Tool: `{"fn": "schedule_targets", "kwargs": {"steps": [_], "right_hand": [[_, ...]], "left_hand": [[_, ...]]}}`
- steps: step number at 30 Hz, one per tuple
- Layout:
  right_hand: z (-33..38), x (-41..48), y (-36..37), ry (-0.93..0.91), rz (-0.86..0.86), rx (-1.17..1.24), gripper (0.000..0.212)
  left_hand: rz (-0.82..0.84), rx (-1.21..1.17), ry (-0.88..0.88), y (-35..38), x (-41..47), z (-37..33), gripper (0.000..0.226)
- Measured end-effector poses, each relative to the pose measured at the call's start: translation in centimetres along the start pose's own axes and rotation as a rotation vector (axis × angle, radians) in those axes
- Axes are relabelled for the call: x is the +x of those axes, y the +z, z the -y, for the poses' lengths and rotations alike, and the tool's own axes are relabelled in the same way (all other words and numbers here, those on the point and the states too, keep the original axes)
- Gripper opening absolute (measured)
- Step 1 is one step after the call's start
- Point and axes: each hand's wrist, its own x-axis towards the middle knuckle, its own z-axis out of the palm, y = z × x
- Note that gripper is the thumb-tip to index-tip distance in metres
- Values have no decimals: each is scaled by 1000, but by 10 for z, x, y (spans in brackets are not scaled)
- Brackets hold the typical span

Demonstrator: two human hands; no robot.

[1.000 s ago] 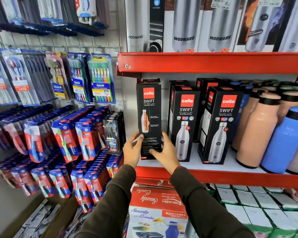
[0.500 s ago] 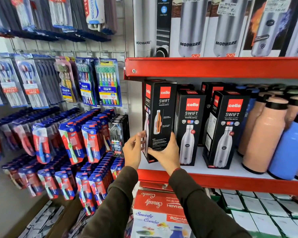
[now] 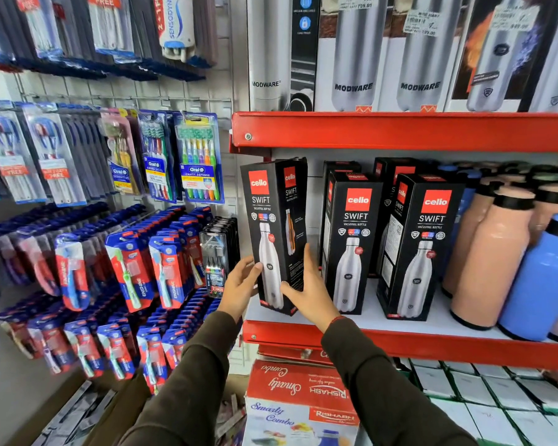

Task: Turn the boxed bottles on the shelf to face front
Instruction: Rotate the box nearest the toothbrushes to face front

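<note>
The leftmost black Cello Swift bottle box (image 3: 273, 220) stands tilted at the left end of the red-edged shelf (image 3: 400, 347). Its silver-bottle face points front-left and its orange-bottle side points right. My left hand (image 3: 239, 286) grips its lower left edge and my right hand (image 3: 310, 289) holds its lower right side. Two more Cello Swift boxes stand to its right, the middle box (image 3: 351, 243) and the right box (image 3: 421, 249), both with the silver-bottle face forward. More black boxes stand behind them, partly hidden.
Peach bottles (image 3: 493, 259) and a blue bottle (image 3: 541, 281) stand loose at the shelf's right. Modware boxes (image 3: 384, 53) fill the shelf above. Toothbrush packs (image 3: 161, 262) hang on the wire wall at left. A red Smarty Combo box (image 3: 300, 400) sits below.
The leftmost box has been rotated in both hands: a second ago its orange-bottle side faced front, now its silver-bottle face has swung round towards the front. The other boxes have not moved.
</note>
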Motion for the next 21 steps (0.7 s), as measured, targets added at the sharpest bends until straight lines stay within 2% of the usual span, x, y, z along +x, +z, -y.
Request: {"fn": "schedule_targets", "kwargs": {"steps": [8, 13, 21], "right_hand": [[-5, 10, 3, -1, 2, -143, 77], [-13, 10, 3, 9, -62, -145, 78], [-26, 8, 6, 40, -87, -111, 80]], "left_hand": [[-67, 100, 128, 12, -2, 5, 21], [-112, 183, 139, 21, -1, 9, 34], [-157, 191, 144, 30, -3, 17, 34]]}}
